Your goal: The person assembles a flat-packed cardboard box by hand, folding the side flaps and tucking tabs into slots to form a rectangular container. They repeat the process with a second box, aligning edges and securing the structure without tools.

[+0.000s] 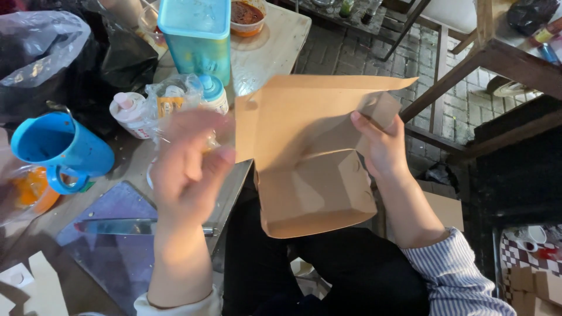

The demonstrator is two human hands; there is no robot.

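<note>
- Your right hand [383,146] is clamped on the right flap of the brown paper takeout box [310,169], thumb on the inner face, fingers behind.
- Box sits open over your lap, just off the table's [275,47] edge; lid flaps up, tray part toward you.
- Your left hand [190,167] is motion-blurred, fingers spread, just beside the box's left flap. Contact with the flap: can't tell, probably not gripping anything.
- Under the left forearm: kitchen knife [117,226] lying flat on a dark cutting board [117,257].
- Left side of the table: blue plastic jug [58,146] tipped on its side, grey plastic bag [41,52] behind it.
- Behind the left hand: small bottles in clear wrap [175,99], then a turquoise lidded container [196,35].
- Far edge: bowl of red sauce [247,16].
</note>
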